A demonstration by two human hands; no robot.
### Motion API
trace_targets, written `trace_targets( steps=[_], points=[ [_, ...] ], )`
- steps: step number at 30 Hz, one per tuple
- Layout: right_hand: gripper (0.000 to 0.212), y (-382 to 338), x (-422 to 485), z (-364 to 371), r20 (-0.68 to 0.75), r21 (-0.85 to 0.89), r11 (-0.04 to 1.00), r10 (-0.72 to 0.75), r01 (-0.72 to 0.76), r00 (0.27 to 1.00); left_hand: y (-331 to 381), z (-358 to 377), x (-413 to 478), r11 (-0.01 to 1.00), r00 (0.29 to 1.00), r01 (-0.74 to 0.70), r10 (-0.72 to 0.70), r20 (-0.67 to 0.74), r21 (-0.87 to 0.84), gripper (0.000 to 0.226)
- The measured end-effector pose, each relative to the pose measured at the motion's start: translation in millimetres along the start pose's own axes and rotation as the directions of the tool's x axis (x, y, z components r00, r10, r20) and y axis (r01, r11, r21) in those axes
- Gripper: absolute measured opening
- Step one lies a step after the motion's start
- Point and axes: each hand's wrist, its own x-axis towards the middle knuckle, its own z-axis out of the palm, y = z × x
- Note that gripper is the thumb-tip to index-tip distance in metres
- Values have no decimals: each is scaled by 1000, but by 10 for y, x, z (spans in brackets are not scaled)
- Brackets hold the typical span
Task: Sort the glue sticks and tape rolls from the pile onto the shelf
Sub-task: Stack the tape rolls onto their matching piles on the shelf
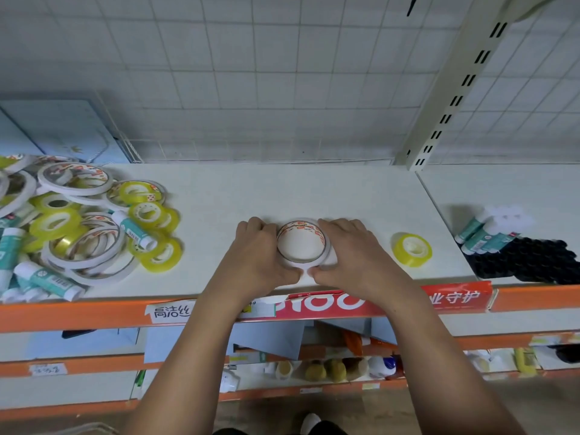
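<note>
A stack of white tape rolls point(302, 243) stands on the white shelf point(282, 189) near its front edge. My left hand point(260, 252) cups the stack's left side and my right hand point(348, 249) cups its right side, thumbs nearly meeting in front. A single yellow tape roll point(412, 248) lies to the right of my right hand. The pile point(75, 221) of white and yellow tape rolls mixed with teal-and-white glue sticks lies at the shelf's left end. More glue sticks point(485, 233) lie on the neighbouring shelf section at the right.
A black tray point(533, 262) sits beside the glue sticks at the right. A slotted upright post point(452, 98) divides the shelf sections. A blue box point(59, 130) stands behind the pile. An orange rail point(94, 312) edges the shelf front; lower shelves hold other goods.
</note>
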Motion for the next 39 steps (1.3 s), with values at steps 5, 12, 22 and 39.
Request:
trace_targets(
  steps=[5,12,22,39],
  points=[
    [73,15,-28,-2,5,80,997,16,-17,1000,78,13,-15,1000,999,29,-29,20,-2,76],
    [82,-156,31,-75,8,91,994,-63,62,998,13,-166,-150,992,993,113,-111,43,-49,90],
    [25,-1201,394,236,-127,269,876,-379,399,917,-499,-811,-905,964,879,263,-223,-422,38,29],
    [20,-2083,795,683,-194,276,898,-296,342,935,-1389,-1217,-1145,945,865,321,-267,-424,59,32]
  ],
)
